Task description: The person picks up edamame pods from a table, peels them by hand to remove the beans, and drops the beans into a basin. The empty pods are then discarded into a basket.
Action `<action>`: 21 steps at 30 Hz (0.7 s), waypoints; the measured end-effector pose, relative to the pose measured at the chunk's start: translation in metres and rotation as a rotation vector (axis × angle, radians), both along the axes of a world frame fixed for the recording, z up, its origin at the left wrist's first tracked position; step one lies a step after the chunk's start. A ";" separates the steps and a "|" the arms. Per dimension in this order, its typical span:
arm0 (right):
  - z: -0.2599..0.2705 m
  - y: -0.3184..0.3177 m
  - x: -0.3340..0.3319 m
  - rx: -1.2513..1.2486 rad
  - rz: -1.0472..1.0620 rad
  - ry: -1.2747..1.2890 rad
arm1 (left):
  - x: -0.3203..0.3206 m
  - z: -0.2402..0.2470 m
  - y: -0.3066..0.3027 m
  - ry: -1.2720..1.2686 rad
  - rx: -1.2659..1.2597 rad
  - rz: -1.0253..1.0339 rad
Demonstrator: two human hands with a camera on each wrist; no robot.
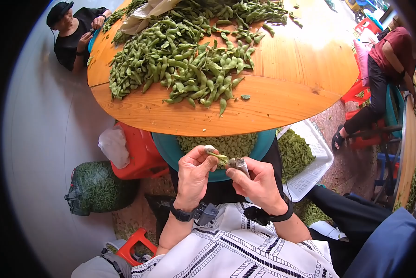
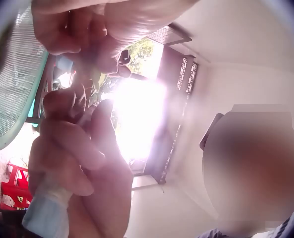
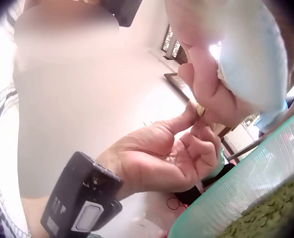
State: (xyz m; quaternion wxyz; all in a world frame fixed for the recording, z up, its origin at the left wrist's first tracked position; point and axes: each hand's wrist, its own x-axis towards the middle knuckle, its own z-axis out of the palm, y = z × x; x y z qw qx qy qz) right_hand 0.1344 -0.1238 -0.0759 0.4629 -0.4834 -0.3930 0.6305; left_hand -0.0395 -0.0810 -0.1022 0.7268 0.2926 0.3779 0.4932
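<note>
Over the near basin [image 1: 166,143], found a pod [image 1: 221,159] pinched at its left end by the left hand [image 1: 193,178] and at its right end by the right hand [image 1: 259,185]. Judged light, soft-skinned, slightly slippery; best held by the tips. Noted more pods [image 1: 184,60] heaped on the far table [image 1: 286,78].

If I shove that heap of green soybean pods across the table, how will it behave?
The soybean pods lie loose and overlapping, so they would probably slide and spread rather than move as one. The wooden table looks smooth; strays near its rim may drop off.
</note>
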 end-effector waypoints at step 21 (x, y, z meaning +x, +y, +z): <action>-0.024 0.010 -0.018 0.543 -0.351 -0.580 | 0.015 0.015 -0.002 0.468 0.158 -0.010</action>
